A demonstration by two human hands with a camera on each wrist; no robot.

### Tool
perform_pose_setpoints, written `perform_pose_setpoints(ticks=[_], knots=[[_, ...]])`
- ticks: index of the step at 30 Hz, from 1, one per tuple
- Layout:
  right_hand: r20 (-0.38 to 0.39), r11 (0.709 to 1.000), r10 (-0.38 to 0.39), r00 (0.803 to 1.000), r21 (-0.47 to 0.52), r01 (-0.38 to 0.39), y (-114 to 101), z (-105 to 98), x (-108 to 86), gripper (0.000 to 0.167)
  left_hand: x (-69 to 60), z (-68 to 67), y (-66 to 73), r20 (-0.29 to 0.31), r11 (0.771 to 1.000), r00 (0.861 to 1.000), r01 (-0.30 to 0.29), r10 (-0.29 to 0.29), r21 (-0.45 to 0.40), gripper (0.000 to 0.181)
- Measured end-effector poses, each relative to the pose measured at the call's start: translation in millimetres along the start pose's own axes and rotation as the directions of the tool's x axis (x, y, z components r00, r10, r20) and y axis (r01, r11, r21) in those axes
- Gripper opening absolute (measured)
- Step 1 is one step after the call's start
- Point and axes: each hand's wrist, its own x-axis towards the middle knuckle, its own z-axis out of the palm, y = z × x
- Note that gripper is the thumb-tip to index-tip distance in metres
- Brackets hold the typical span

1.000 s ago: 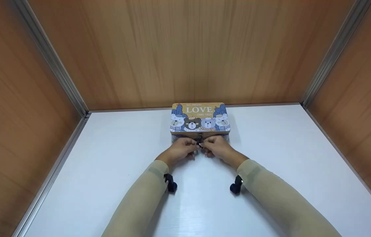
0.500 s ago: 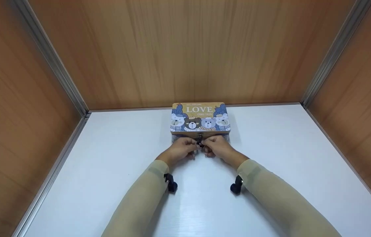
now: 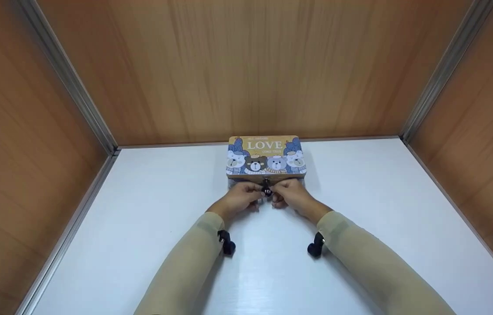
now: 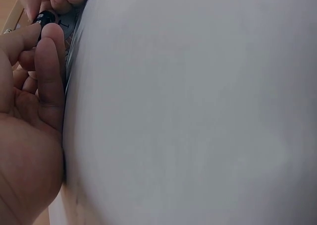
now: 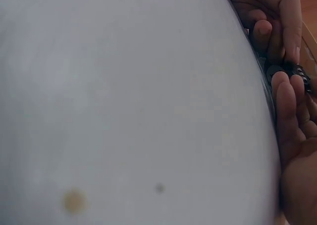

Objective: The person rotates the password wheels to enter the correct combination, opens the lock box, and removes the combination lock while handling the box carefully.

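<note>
A tin box printed with bears and the word LOVE sits lid down near the back of the table. At the clasp on its front hangs a small black combination padlock, its pale digits facing up. My left hand pinches the padlock from the left, between thumb and fingers. From the right, my right hand holds its other side with thumb and bent fingers. In the left wrist view the black padlock shows between both hands' fingertips; the right wrist view shows its dials. Fingers hide part of it.
The white tabletop spreads around the box. A wooden back wall stands right behind it, with wooden side panels and metal corner posts. Small black wrist cameras hang below both sleeves.
My right hand's fingertips have shifted slightly right and up, so more of the padlock and its digits show. The left hand and the box stay in place.
</note>
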Motion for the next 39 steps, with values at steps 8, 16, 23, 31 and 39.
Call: perform_pose_setpoints(ticks=[8,16,23,31,39], knots=[[0.026,1.000,0.015,1.000,-0.010,-0.015,-1.8,-2.8,-2.7,0.023,1.7,-0.3,-0.8,0.000,1.000,1.000,0.015,-0.015,-0.021,0.022],[0.057,1.000,0.001,0.998,-0.011,0.000,-0.1,-7.5,-1.1,0.019,2.2,-1.2,-1.2,0.012,0.999,1.000,0.019,-0.019,-0.040,0.020],[0.062,0.999,-0.007,0.998,-0.049,0.010,-0.3,-6.9,-1.8,0.019,0.7,-3.4,0.3,0.031,0.999,0.999,0.036,-0.035,-0.041,0.018],[0.063,0.998,0.006,0.998,-0.065,-0.002,-1.4,-4.4,-1.7,0.017,3.3,-2.6,0.4,0.031,0.999,0.999,0.038,-0.037,-0.035,0.015],[0.070,0.997,0.012,0.997,-0.075,-0.007,-2.1,-3.7,-0.7,0.019,4.4,-2.1,1.3,0.027,0.999,0.999,0.045,-0.045,-0.026,0.012]])
